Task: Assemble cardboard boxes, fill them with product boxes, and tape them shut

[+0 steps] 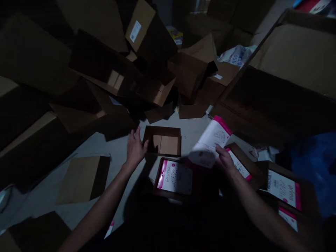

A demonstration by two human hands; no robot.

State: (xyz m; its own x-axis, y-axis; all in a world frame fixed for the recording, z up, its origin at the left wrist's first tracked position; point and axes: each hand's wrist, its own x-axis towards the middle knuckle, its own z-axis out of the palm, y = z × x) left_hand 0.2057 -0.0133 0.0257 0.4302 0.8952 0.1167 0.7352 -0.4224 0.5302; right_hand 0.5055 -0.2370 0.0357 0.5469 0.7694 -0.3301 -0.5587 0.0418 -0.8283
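My left hand [135, 147] reaches forward with fingers spread, touching the left wall of a small open cardboard box [163, 140] that stands empty on the floor. My right hand [224, 159] holds a white packet with pink edges [211, 141], lifted and tilted above the floor. Just below it, a cardboard box [174, 176] holds another white and pink packet lying flat. The scene is dim.
A heap of empty brown cardboard boxes [154, 84] fills the floor ahead and to the left. A large open carton [288, 80] stands at the right. More boxed white and pink packets [285, 189] lie at lower right, beside a blue bag [315, 164].
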